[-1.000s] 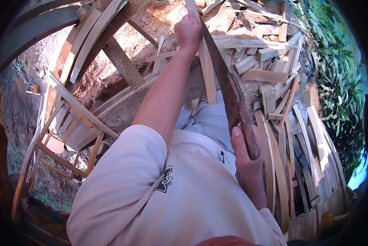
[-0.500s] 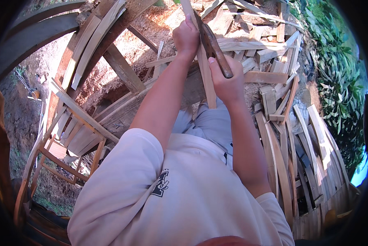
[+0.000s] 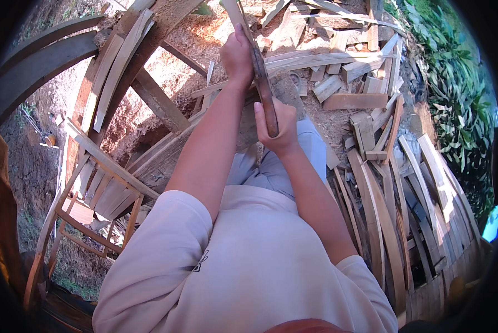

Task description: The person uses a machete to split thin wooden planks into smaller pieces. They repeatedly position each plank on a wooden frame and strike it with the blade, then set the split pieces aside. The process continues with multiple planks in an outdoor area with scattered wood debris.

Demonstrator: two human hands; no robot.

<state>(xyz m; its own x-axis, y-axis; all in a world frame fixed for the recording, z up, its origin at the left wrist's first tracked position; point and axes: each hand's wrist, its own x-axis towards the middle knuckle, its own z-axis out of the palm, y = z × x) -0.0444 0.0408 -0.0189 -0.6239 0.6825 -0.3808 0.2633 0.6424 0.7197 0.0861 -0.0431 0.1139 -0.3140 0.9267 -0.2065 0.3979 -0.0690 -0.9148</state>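
Leafy plants [image 3: 454, 111]: green, far right
Offcuts [image 3: 355, 101]: jumbled, far right
Planks [image 3: 435, 166]: side by side, near right
Wooden frame [image 3: 132, 221]: near left

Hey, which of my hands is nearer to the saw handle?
Right. Your right hand is wrapped around the lower end of the saw handle; your left hand is farther ahead, to the left, gripping a wood strip.

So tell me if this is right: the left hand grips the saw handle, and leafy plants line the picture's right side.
Wrong hand: the head view shows the right hand gripping the saw handle. Leafy plants do line the picture's right side.
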